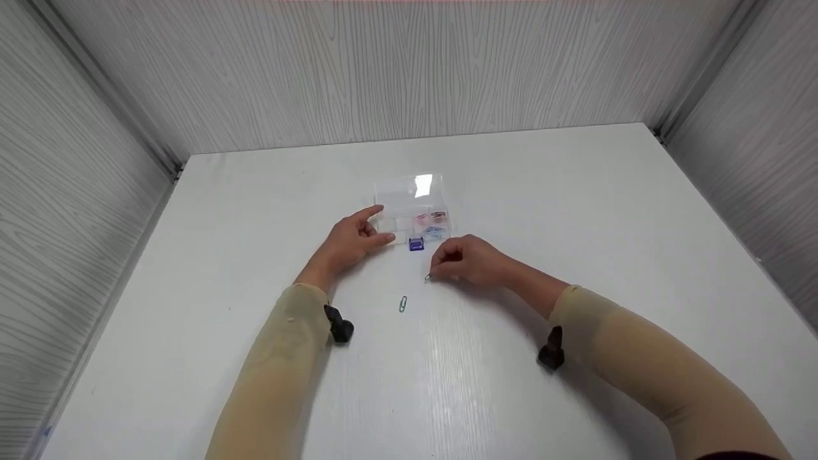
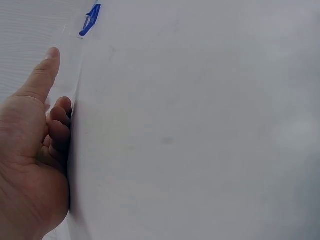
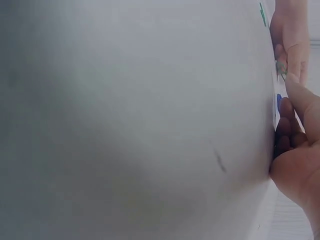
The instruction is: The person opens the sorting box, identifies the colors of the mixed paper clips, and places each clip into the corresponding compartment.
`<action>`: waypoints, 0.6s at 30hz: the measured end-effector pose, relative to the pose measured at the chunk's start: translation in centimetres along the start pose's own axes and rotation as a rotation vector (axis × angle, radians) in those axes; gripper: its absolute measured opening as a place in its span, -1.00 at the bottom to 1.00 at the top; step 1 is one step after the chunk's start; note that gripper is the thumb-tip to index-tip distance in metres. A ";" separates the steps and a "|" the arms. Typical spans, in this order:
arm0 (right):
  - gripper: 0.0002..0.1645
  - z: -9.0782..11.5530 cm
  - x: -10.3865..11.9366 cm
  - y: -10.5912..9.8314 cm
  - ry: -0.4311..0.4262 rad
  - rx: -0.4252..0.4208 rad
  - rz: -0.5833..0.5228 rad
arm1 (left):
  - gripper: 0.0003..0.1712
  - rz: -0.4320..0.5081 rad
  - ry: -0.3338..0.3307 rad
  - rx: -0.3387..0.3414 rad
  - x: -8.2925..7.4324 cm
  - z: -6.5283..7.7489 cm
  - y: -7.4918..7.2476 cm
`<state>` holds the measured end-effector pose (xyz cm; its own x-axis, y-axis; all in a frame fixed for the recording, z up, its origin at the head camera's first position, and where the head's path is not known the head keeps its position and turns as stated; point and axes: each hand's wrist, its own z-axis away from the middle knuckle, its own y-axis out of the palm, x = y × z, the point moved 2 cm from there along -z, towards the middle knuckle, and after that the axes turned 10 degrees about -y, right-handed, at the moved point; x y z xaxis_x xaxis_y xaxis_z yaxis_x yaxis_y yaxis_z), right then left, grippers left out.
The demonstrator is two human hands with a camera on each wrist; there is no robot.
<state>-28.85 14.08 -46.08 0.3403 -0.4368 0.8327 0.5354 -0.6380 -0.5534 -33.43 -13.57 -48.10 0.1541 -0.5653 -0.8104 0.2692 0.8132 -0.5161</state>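
Observation:
A small clear plastic box (image 1: 409, 220) has its lid (image 1: 396, 191) tipped back. My left hand (image 1: 350, 241) holds its left end, thumb along the front edge and index finger at the back; in the left wrist view the same hand (image 2: 35, 135) has its other fingers curled beside the box. A blue latch (image 1: 416, 244) hangs at the front. Between thumb and fingertip, my right hand (image 1: 470, 260) pinches a paper clip (image 1: 428, 278), which looks green in the right wrist view, just in front of the box. Another green paper clip (image 1: 402, 304) lies on the table nearer me.
Inside the box's right compartments are small red items (image 1: 438, 216) and blue items (image 1: 435, 232). The white table (image 1: 575, 204) is bounded by a grey wood-grain back panel (image 1: 409, 70) and side panels. Both sleeves carry small black wrist cameras.

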 end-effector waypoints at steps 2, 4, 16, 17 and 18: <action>-0.91 0.0 0.2 0.0 -0.005 -0.018 -0.010 | -0.07 -0.007 0.005 0.000 0.0 -0.1 0.1; -0.89 -0.2 0.3 -0.1 -0.014 -0.044 -0.020 | -0.08 -0.010 0.009 -0.001 0.0 -0.1 0.0; -0.94 -2.4 2.1 -1.1 -0.086 -0.281 0.051 | -0.09 -0.010 0.045 -0.007 -0.1 0.0 -0.1; -0.94 -2.7 2.2 -1.1 -0.087 -0.296 0.056 | -0.09 -0.012 0.048 -0.006 -0.1 0.0 -0.1; -0.95 -2.9 2.3 -1.2 -0.085 -0.310 0.060 | -0.09 -0.013 0.050 -0.005 -0.1 0.0 0.0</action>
<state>-30.96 11.97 -43.57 0.4348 -0.4333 0.7894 0.2555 -0.7813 -0.5695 -33.42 -13.55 -48.00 0.1032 -0.5685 -0.8161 0.2658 0.8065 -0.5282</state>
